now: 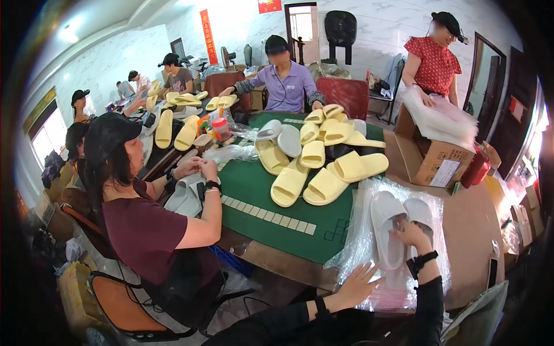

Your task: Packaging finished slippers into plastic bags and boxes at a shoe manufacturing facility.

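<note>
A pair of light grey slippers lies side by side on a clear plastic bag (359,230) at the table's near right. My right hand (412,235) is over the pair, its fingers curled at the inner edge of the left grey slipper (384,213). Partly behind that hand is the right grey slipper (419,212). My left hand (355,286) rests at the bag's near left edge, fingers spread and holding nothing. Both wrists wear dark bands.
Several yellow slippers (313,154) are heaped on the green mat (254,184), with a tile row (271,217) printed or laid nearer me. A cardboard box (441,158) stands at far right. Co-workers sit left and opposite; a person in red (434,66) stands by the box.
</note>
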Available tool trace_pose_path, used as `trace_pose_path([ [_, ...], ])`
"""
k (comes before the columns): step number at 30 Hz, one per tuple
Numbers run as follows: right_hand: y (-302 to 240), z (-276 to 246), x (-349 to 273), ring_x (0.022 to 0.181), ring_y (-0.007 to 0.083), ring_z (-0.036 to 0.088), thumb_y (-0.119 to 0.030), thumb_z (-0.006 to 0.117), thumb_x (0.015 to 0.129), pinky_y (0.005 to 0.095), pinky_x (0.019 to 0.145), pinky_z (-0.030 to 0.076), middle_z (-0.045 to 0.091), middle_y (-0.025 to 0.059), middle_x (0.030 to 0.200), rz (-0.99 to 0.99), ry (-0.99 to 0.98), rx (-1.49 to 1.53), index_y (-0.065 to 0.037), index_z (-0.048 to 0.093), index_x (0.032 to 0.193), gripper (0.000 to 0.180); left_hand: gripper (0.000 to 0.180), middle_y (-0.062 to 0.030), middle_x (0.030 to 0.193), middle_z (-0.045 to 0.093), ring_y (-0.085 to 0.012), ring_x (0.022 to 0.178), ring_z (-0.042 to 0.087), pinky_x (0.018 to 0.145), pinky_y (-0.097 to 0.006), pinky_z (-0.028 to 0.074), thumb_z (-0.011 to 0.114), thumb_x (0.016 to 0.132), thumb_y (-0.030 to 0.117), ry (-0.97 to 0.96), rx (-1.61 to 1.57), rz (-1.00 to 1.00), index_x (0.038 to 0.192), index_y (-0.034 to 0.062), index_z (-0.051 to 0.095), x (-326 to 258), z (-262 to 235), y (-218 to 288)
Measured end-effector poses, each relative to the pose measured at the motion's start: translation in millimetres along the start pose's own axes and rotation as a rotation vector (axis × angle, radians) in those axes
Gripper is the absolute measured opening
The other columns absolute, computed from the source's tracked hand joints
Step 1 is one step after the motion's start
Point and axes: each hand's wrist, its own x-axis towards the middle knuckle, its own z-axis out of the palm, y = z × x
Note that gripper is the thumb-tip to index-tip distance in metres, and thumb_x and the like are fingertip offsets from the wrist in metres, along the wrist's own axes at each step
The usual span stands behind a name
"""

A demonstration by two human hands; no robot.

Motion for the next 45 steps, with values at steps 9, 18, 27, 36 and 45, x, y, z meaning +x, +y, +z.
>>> trace_pose_path([
  [9, -26, -7, -2, 0.099, 0.0389, 0.061, -0.044, 0.055, 0.087, 0.0475, 0.088, 0.044, 0.066, 0.0233, 0.099, 0.085, 0.172, 0.106, -0.004, 0.056, 0.114, 0.048, 0.054, -0.0207, 0.139, 0.041, -0.0417, 0.128, 0.038, 0.106, -0.055, 0.027, 0.057, 0.085, 0.022, -0.058, 0.076, 0.009, 0.138, 0.0217, 0.045, 9, -9, -6],
  [18, -50, -56, -154, 0.09, 0.0316, 0.062, -0.028, 0.063, 0.088, 0.0387, 0.083, 0.047, 0.065, 0.0206, 0.101, -0.254, 0.21, 0.607, 0.001, 0.056, 0.119, 0.043, 0.049, -0.0179, 0.131, 0.05, -0.0358, 0.122, 0.045, 0.103, -0.051, 0.032, 0.058, 0.086, 0.025, -0.19, 0.058, 0.01, 0.133, 0.0167, 0.05, 23, -3, -4],
  [27, -41, -45, -261, 0.1, 0.0168, 0.055, -0.015, 0.068, 0.086, 0.0298, 0.089, 0.043, 0.063, 0.0128, 0.111, -0.414, -0.378, 1.0, 0.002, 0.052, 0.126, 0.046, 0.054, -0.0142, 0.105, 0.065, -0.0297, 0.104, 0.057, 0.09, -0.039, 0.042, 0.066, 0.08, 0.026, -0.37, -1.022, -0.355, 0.128, 0.0066, 0.054, 57, -39, -26],
  [36, -53, -44, -273, 0.09, 0.0237, 0.06, -0.023, 0.068, 0.085, 0.0322, 0.078, 0.047, 0.063, 0.0167, 0.1, -0.481, -0.363, 0.709, -0.001, 0.059, 0.118, 0.041, 0.035, -0.0073, 0.108, 0.066, -0.027, 0.107, 0.056, 0.088, -0.042, 0.04, 0.06, 0.086, 0.017, 0.254, -0.119, 0.135, 0.12, 0.0084, 0.061, 56, -29, -30],
  [45, -22, -8, -285, 0.071, 0.0337, 0.057, -0.026, 0.067, 0.079, 0.0392, 0.067, 0.046, 0.06, 0.0164, 0.071, -0.161, -0.005, 0.528, 0.001, 0.063, 0.084, 0.027, 0.036, -0.008, 0.125, 0.059, -0.0346, 0.119, 0.049, 0.1, -0.054, 0.032, 0.053, 0.093, 0.021, 0.208, -0.228, -0.076, 0.128, 0.0195, 0.057, 56, -56, -10],
])
